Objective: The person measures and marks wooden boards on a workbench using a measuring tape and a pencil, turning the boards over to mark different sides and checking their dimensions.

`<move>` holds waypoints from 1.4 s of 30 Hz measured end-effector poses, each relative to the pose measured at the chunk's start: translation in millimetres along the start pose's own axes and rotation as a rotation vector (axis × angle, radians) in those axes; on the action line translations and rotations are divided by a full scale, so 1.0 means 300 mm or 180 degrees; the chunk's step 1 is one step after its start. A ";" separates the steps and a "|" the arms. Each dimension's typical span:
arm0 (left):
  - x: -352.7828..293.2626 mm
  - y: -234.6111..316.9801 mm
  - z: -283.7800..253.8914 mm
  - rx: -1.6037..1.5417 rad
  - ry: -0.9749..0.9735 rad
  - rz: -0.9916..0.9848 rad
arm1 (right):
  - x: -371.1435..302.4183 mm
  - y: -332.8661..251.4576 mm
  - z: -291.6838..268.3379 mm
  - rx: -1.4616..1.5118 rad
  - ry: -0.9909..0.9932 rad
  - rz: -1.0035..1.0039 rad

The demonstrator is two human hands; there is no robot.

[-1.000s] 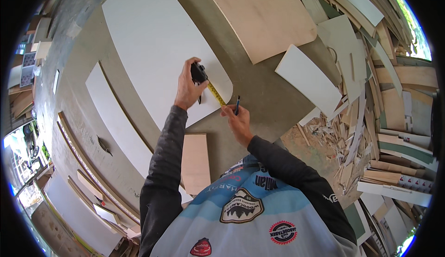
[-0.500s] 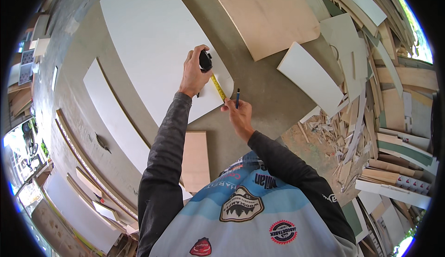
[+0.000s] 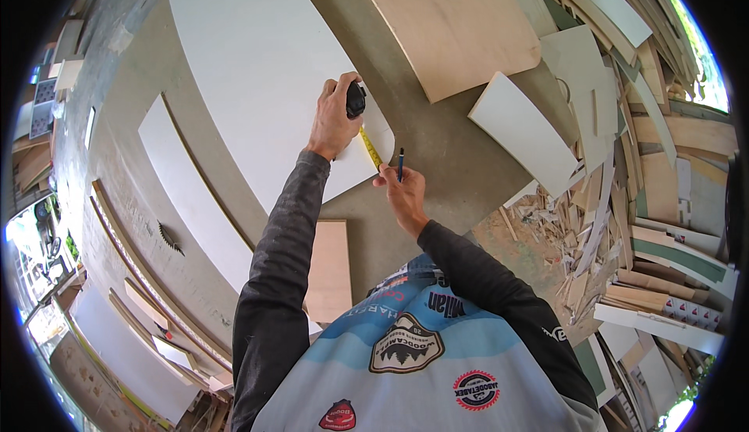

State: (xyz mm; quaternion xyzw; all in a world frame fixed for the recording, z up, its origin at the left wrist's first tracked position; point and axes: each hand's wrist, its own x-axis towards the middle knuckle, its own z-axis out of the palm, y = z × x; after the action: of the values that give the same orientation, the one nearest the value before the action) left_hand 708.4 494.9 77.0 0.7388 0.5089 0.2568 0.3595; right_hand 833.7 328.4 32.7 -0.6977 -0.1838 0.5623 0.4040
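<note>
A large white board (image 3: 265, 65) lies flat on a grey-brown surface, its nearer right corner rounded. Above that right-hand end of the white board, the left hand (image 3: 334, 120) has its grip wrapped round a black tape measure (image 3: 356, 100), fingers curled over the top of the case and thumb beneath it. A short run of yellow tape (image 3: 370, 147) slants from the case toward the white board's near edge, close to the rounded corner.

At that near edge of the white board, the right hand (image 3: 404, 194) has its grip nearly closed, thumb and forefinger pinching the end of the tape. A dark blue pencil (image 3: 401, 165) stands up out of the same hand, held among the fingers, its tip pointing away from the person. Both arms wear dark sleeves (image 3: 285, 237).

Left of the white board is a long, narrow white strip (image 3: 187, 182), and further left of it lies a dark toothed piece (image 3: 168, 239). Right of the white board are a bare wood sheet (image 3: 452, 26) and a smaller white panel (image 3: 527, 132). A small tan board (image 3: 329, 268) lies just off its near edge. Well to its right is a heap of scraps (image 3: 562, 237).
</note>
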 end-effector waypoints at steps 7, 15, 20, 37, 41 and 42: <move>-0.006 -0.025 0.004 -0.0270 0.0036 0.0041 | 0.002 0.005 0.000 -0.0075 -0.0020 -0.0041; -0.011 -0.021 -0.001 -0.0300 0.0005 -0.0012 | 0.003 0.005 -0.002 -0.0140 -0.0030 -0.0046; -0.004 -0.011 -0.002 -0.0188 -0.0049 -0.0070 | 0.010 0.018 -0.006 -0.0070 -0.0042 -0.0049; -0.008 -0.023 -0.002 -0.0137 -0.0025 -0.0011 | -0.003 -0.007 -0.010 -0.0185 -0.0068 0.0015; -0.006 -0.002 -0.006 -0.0208 -0.0066 -0.0070 | 0.000 -0.005 -0.016 -0.0213 -0.0092 -0.0009; -0.006 -0.005 -0.006 -0.0216 -0.0056 -0.0059 | 0.000 -0.007 -0.016 -0.0233 -0.0110 -0.0009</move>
State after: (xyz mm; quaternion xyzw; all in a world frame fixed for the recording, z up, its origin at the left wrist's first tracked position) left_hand 705.6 493.9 76.9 0.7237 0.5035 0.2640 0.3912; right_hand 838.4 327.9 34.7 -0.7020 -0.2122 0.5665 0.3758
